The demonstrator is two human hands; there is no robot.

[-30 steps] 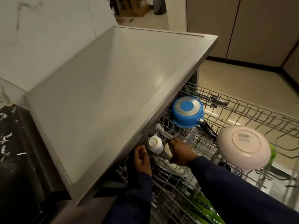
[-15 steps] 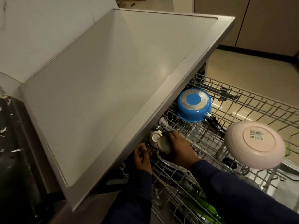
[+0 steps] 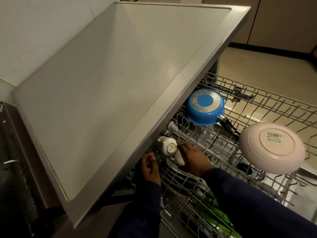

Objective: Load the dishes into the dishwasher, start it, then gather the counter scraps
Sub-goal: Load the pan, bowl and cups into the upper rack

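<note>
Upper dishwasher rack (image 3: pixel 257 107), pulled out. Right hand (image 3: pixel 192 158), fingers curled round a pale cup (image 3: pixel 180 158) lying tilted, long axis running toward the white cup (image 3: pixel 168 146) touching the fingertips, base facing up. Left hand (image 3: pixel 151 167) loosely curled at the rack's near edge; whether it grips anything cannot be told. Beyond the fingers: inverted blue saucepan (image 3: pixel 205 107), handle pointing right; pink bowl (image 3: pixel 272 150). The countertop edge (image 3: pixel 171 103) overhangs both hands closely.

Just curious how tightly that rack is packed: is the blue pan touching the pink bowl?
Apart. The head view shows open rack wire between the blue pan and the pink bowl; only the pan's black handle reaches toward it.
</note>
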